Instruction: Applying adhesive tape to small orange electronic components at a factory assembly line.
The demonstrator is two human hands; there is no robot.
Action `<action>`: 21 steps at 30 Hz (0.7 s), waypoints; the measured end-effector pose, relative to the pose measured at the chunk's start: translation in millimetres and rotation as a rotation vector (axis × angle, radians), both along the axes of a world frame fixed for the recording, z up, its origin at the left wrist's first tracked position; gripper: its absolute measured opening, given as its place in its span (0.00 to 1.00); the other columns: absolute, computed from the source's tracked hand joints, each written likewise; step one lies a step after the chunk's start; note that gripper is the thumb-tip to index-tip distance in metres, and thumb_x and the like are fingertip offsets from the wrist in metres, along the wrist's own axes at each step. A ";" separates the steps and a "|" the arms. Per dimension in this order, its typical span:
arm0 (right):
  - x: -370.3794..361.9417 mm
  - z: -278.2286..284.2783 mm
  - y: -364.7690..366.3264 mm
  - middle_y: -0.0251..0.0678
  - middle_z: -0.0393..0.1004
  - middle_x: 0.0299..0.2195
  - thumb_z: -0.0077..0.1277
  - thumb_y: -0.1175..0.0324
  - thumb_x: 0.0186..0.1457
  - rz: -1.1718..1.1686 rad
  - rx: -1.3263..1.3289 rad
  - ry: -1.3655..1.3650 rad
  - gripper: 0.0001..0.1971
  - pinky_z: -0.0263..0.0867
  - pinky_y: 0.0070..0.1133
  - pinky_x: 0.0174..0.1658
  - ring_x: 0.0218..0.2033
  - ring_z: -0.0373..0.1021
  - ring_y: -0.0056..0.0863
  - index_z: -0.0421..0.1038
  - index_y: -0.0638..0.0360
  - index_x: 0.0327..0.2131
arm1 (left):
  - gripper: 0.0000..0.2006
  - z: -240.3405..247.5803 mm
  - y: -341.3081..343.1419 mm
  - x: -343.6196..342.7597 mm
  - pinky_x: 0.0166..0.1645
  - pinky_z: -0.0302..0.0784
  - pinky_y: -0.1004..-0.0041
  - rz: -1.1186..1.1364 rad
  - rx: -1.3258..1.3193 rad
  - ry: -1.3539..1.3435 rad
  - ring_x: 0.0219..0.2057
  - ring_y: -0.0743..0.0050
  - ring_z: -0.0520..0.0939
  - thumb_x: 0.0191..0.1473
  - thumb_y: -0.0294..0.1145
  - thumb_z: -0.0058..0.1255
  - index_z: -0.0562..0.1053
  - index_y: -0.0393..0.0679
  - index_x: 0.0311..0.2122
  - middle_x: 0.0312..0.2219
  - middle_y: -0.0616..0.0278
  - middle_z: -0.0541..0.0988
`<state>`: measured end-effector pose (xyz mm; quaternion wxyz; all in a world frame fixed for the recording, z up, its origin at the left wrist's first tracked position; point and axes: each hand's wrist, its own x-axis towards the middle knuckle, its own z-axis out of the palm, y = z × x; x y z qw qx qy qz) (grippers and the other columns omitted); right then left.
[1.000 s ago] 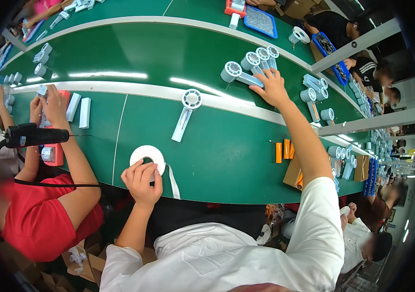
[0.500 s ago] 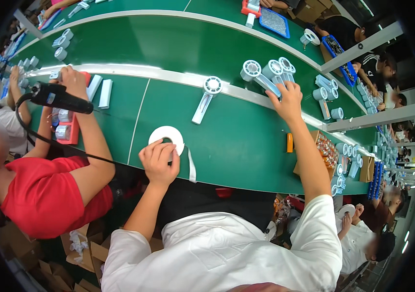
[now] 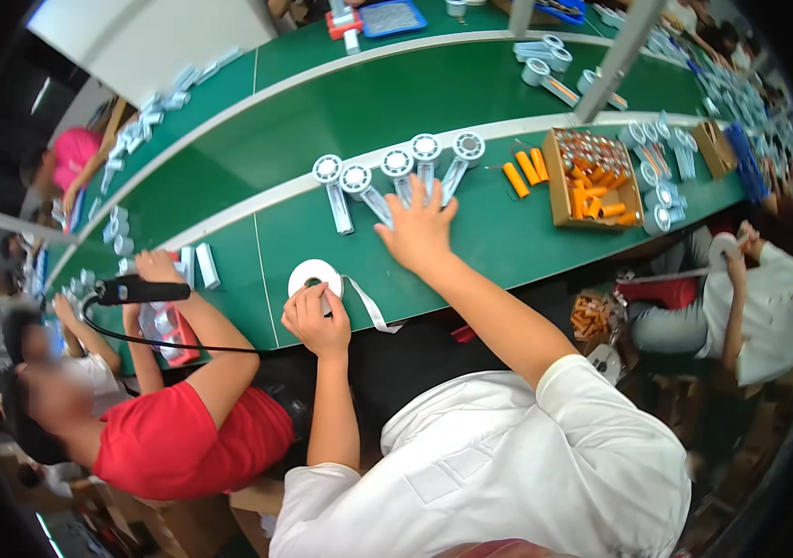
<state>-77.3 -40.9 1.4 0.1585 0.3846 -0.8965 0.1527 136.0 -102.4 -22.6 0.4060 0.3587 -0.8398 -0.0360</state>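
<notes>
My left hand is closed on a roll of white tape at the bench's near edge. A loose strip of tape trails to the right from the roll. My right hand lies with spread fingers over the handles of several pale blue-grey handheld fan housings. These stand fanned out in a row, their round heads toward the far rail. At the row's left end, one housing lies apart from my fingers. Whether my right fingertips grip any handle is partly hidden.
Right of the housings lie loose orange cylindrical cells beside a cardboard box of similar cells. A pale rail borders the green belt beyond. To my left works a person in a red shirt, near a black hanging device.
My right hand has brought the cluster of housings from the rail onto the bench, alongside the single one. The view has turned right. My left hand stays on the tape roll.
</notes>
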 end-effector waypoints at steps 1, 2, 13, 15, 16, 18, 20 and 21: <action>4.3 4.7 0.6 0.49 0.58 0.64 0.61 0.44 0.54 0.002 0.041 -0.031 0.31 0.53 0.60 0.57 0.62 0.55 0.60 0.70 0.46 0.56 | 0.09 0.2 -0.1 0.6 0.58 0.63 0.64 0.006 0.006 0.001 0.47 0.65 0.77 0.51 0.28 0.59 0.81 0.50 0.40 0.41 0.69 0.81; 6.3 8.5 6.0 0.49 0.58 0.64 0.61 0.44 0.54 -0.024 0.018 -0.038 0.31 0.53 0.60 0.57 0.62 0.55 0.60 0.70 0.46 0.56 | 0.09 2.8 0.7 1.7 0.58 0.63 0.64 -0.019 -0.016 -0.006 0.47 0.65 0.77 0.51 0.28 0.59 0.81 0.50 0.40 0.41 0.69 0.81; -60.2 -1.7 44.5 0.59 0.54 0.64 0.62 0.61 0.55 0.097 -0.637 -0.380 0.34 0.56 0.47 0.65 0.61 0.58 0.63 0.60 0.59 0.62 | 0.28 71.3 -7.1 -82.6 0.66 0.59 0.50 -0.170 0.232 0.043 0.59 0.40 0.67 0.55 0.42 0.63 0.71 0.46 0.60 0.63 0.41 0.63; -61.0 -24.1 26.7 0.60 0.55 0.63 0.60 0.68 0.55 0.065 -0.663 -0.400 0.31 0.57 0.44 0.65 0.61 0.58 0.63 0.62 0.61 0.61 | 0.38 42.6 -41.5 -111.2 0.65 0.63 0.46 -0.263 0.379 -0.146 0.61 0.33 0.65 0.50 0.44 0.68 0.65 0.46 0.65 0.66 0.36 0.57; -63.2 -29.2 17.8 0.60 0.55 0.62 0.59 0.71 0.55 0.047 -0.673 -0.412 0.29 0.57 0.43 0.65 0.61 0.59 0.63 0.62 0.63 0.60 | 0.41 40.8 -44.9 -120.1 0.64 0.66 0.45 -0.316 0.507 -0.233 0.62 0.32 0.65 0.48 0.44 0.70 0.65 0.46 0.65 0.66 0.35 0.57; -59.1 -27.6 10.2 0.61 0.55 0.62 0.58 0.72 0.55 0.070 -0.702 -0.413 0.28 0.57 0.43 0.65 0.61 0.59 0.63 0.63 0.63 0.59 | 0.42 45.7 -38.0 -124.7 0.63 0.66 0.46 -0.314 0.464 -0.242 0.61 0.32 0.65 0.46 0.43 0.72 0.64 0.46 0.65 0.66 0.35 0.57; -44.1 -29.5 7.7 0.62 0.56 0.62 0.57 0.75 0.55 0.083 -0.736 -0.419 0.26 0.58 0.44 0.65 0.60 0.60 0.63 0.64 0.64 0.57 | 0.45 45.3 -23.4 -121.9 0.62 0.68 0.46 -0.335 0.408 -0.274 0.60 0.32 0.67 0.43 0.41 0.74 0.64 0.47 0.66 0.65 0.36 0.59; -37.0 -30.3 6.5 0.63 0.56 0.61 0.56 0.76 0.55 0.089 -0.752 -0.421 0.25 0.58 0.45 0.64 0.60 0.60 0.63 0.65 0.65 0.57 | 0.46 44.8 -18.6 -120.6 0.62 0.69 0.46 -0.347 0.382 -0.288 0.59 0.31 0.67 0.42 0.40 0.75 0.63 0.47 0.66 0.64 0.36 0.60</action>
